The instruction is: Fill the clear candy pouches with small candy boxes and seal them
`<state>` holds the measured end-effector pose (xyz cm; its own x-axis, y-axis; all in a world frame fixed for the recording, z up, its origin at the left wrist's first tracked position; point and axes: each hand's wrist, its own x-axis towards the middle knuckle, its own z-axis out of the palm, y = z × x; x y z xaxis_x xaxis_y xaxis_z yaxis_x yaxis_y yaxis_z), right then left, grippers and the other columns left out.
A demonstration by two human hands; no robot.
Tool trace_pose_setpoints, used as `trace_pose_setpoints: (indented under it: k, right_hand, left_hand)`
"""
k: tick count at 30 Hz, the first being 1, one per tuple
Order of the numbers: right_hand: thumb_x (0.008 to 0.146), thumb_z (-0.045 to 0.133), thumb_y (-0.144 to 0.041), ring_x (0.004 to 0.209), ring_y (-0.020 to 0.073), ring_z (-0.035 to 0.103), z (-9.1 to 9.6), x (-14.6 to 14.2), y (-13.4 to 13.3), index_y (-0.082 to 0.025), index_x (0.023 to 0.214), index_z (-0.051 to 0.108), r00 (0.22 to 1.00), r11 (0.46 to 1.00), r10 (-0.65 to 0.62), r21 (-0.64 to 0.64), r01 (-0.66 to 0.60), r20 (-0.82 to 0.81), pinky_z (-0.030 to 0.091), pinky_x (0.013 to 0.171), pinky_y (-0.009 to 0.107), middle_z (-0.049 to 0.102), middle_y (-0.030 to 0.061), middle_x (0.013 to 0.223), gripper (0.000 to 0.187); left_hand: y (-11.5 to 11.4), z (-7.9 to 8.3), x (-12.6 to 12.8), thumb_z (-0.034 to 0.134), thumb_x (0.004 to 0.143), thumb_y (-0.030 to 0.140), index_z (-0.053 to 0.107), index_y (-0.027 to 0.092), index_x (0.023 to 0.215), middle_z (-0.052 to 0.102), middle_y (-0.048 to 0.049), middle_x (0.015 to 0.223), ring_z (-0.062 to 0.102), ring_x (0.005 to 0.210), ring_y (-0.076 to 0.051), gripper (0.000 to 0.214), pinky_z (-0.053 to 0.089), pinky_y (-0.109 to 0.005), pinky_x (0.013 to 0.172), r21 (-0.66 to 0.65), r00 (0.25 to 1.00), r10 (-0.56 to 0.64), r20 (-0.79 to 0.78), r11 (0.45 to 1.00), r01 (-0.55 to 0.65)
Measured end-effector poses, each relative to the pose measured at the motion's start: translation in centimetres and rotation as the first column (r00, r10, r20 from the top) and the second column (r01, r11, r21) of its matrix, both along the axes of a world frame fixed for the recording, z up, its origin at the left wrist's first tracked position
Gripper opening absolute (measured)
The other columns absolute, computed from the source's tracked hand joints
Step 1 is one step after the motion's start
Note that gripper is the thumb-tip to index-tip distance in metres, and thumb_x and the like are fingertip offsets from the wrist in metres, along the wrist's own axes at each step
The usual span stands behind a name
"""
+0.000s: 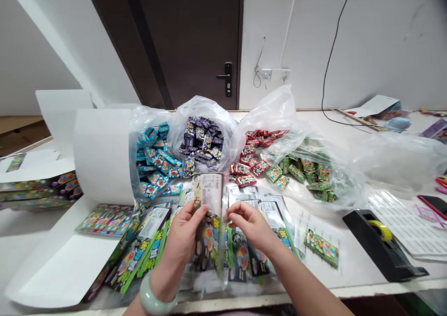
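My left hand (183,237) grips a clear plastic packet (209,237) upright, thumb across its front. Inside is a dark printed card with colourful round shapes and a pale upper part. My right hand (249,223) is at the packet's right edge, thumb and fingertips pinched together. Whether they hold the plastic edge or something small, I cannot make out. Beneath and beside both hands lie several similar flat packets (146,248), some overlapping. Behind the hands, clear bags hold small wrapped packs: blue packs (155,162), purple packs (202,137), red packs (249,155) and green packs (314,169).
An open white carton (103,153) stands at left with a row of packs (108,218) inside. Stacked printed boxes (38,188) are farther left. At right are a single green pack (321,246), a black tape dispenser (380,244), printed sheets (405,223) and a phone (433,206).
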<state>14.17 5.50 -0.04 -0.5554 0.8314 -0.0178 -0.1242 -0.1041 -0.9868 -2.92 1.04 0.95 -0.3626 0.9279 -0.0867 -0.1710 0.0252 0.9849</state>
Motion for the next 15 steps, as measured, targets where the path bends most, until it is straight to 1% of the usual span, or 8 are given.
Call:
trace_pose_setpoints:
  k: [2,3,5,7,8,10,13,15]
  right_hand:
    - [0.081,0.066,-0.045,0.102,0.0210,0.063,0.2,0.3,-0.1,-0.025,0.105,0.062,0.997,0.998,0.069,0.015,-0.069,-0.027,0.051,0.089,0.039,0.068,0.0052,0.110,0.032]
    - [0.080,0.068,-0.043,0.105,0.0211,0.061,0.3,0.4,-0.2,-0.026,0.111,0.061,0.996,0.996,0.082,0.046,-0.081,-0.020,0.049,0.092,0.039,0.066,0.0053,0.116,0.036]
    - [0.078,0.070,-0.040,0.097,0.0209,0.063,0.3,0.4,-0.3,-0.025,0.108,0.063,0.999,0.994,0.045,0.103,-0.047,0.022,0.049,0.090,0.038,0.068,0.0046,0.109,0.034]
    - [0.078,0.070,-0.040,0.085,0.0200,0.063,0.1,0.2,-0.2,-0.022,0.092,0.065,0.999,0.995,-0.002,0.100,-0.003,0.049,0.050,0.081,0.036,0.069,0.0026,0.091,0.024]
    - [0.078,0.069,-0.041,0.081,0.0193,0.062,0.0,0.2,-0.1,-0.022,0.086,0.064,0.999,0.997,-0.010,0.073,0.007,0.042,0.050,0.077,0.034,0.068,0.0014,0.084,0.022]
    - [0.076,0.070,-0.044,0.075,0.0175,0.060,-0.3,0.2,0.2,-0.021,0.082,0.064,0.999,0.999,-0.034,0.011,0.034,-0.002,0.048,0.072,0.031,0.066,-0.0004,0.077,0.024]
    - [0.073,0.072,-0.046,0.068,0.0149,0.057,-0.7,0.7,0.5,-0.020,0.081,0.063,0.997,0.996,-0.079,-0.048,0.078,-0.023,0.046,0.066,0.027,0.063,-0.0018,0.072,0.028]
    - [0.074,0.072,-0.046,0.069,0.0148,0.057,-1.0,1.0,0.3,-0.020,0.079,0.061,0.998,0.997,-0.058,-0.050,0.058,0.005,0.045,0.064,0.027,0.062,-0.0018,0.072,0.028]
  left_hand:
    - [-0.1,-0.1,0.4,0.072,0.074,0.044,0.069,0.018,0.095,0.071,-0.0015,0.081,0.065,0.076,-0.018,0.033,0.053,-0.026,0.069,0.064,0.992,0.054,-0.113,0.997,-0.047]
    - [-0.2,0.0,0.6,0.071,0.076,0.042,0.069,0.019,0.094,0.071,-0.0013,0.083,0.065,0.080,-0.018,0.030,0.053,-0.026,0.072,0.078,0.983,0.071,-0.169,0.995,-0.059]
    - [-0.3,0.1,1.0,0.070,0.076,0.040,0.070,0.019,0.094,0.072,-0.0016,0.086,0.065,0.084,-0.019,0.028,0.052,-0.026,0.075,0.070,0.978,0.066,-0.196,0.996,-0.053]
    - [-0.3,0.2,1.3,0.071,0.074,0.039,0.069,0.018,0.097,0.072,-0.0031,0.089,0.066,0.084,-0.020,0.031,0.053,-0.027,0.076,0.045,0.998,0.007,-0.068,0.999,-0.004]
    - [-0.4,0.1,1.2,0.072,0.074,0.040,0.068,0.017,0.099,0.072,-0.0041,0.090,0.067,0.083,-0.020,0.034,0.054,-0.028,0.075,0.033,0.999,-0.031,0.031,0.999,0.030]
    - [-0.8,-0.1,0.9,0.073,0.073,0.041,0.065,0.017,0.103,0.072,-0.0053,0.091,0.067,0.077,-0.019,0.039,0.055,-0.029,0.072,0.004,0.974,-0.114,0.195,0.993,0.115]
    - [-2.2,-0.8,0.1,0.076,0.073,0.038,0.064,0.016,0.101,0.072,-0.0055,0.088,0.066,0.069,-0.015,0.037,0.054,-0.026,0.067,-0.057,0.936,-0.256,0.243,0.959,0.277]
    - [-3.5,-1.5,-0.2,0.079,0.071,0.033,0.064,0.016,0.100,0.072,-0.0059,0.087,0.067,0.072,-0.015,0.037,0.054,-0.025,0.070,-0.088,0.912,-0.296,0.284,0.939,0.332]
